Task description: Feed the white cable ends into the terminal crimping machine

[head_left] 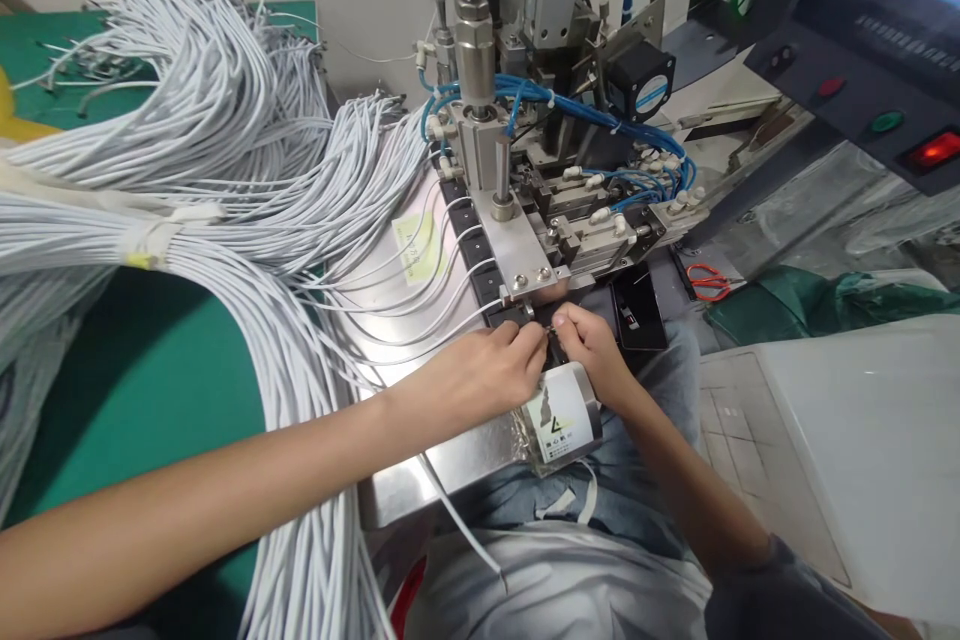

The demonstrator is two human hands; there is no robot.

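Observation:
My left hand (506, 367) is closed in a pinch at the front of a bench machine (517, 245), just below its metal plate. Close beside it, my right hand (591, 340) pinches too, thumb against finger. The fingertips almost meet over a tiny dark piece, too small and covered to name. Several white cables (450, 272) curve into slots of the black fixture (474, 245) left of the plate. Below the hands sits a metal cylinder with a white label (561, 415). One loose white cable (461, 520) hangs beneath my left forearm.
Large bundles of white cables (225, 100) cover the green table (187, 350) on the left, one tied with a pale band (161, 235). To the right are a phone (638, 308), red-handled scissors (709, 282) and a control panel (862, 90). Blue air tubes (570, 100) cross the machine.

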